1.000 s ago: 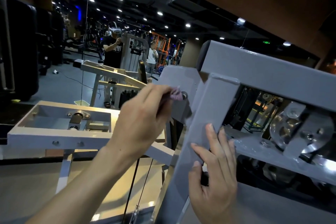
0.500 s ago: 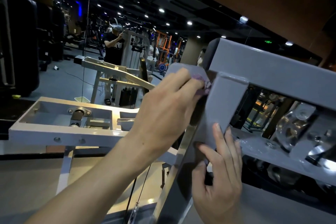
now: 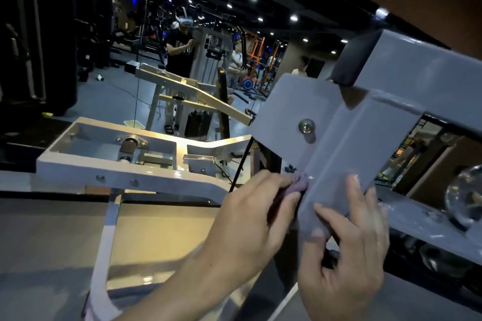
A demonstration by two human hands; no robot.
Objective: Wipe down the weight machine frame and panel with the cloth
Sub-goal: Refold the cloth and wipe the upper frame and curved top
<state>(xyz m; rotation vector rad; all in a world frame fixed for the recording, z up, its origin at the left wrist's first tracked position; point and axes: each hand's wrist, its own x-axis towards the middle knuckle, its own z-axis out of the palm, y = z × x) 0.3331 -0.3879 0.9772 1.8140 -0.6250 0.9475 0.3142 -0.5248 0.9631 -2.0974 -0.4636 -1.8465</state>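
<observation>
A person's left hand [image 3: 250, 219] pinches a small purple cloth [image 3: 297, 185], the grip closed around the bunched fabric with fingers curled over it, and presses it against the left edge of the grey upright post [image 3: 339, 164] of the weight machine frame. The cloth sits at the seam where the post meets the flat grey panel [image 3: 289, 117], just below the panel's lower edge. The right hand [image 3: 347, 250] holds nothing: its grip is spread, fingers straight and laid flat on the front face of the same post, just beside the cloth hand, with the thumb reaching round the post's lower left edge. A shiny bolt [image 3: 306, 125] is set in the panel above both hands. The post runs up to a thick grey crossbeam [image 3: 422, 78] at upper right; a chrome pulley [image 3: 467, 195] shows at the right edge, partly cut off. To the left lies a cream-coloured machine arm [image 3: 125, 164]. Further back, a mirror reflection shows a person wearing a white headset [image 3: 184, 22].
</observation>
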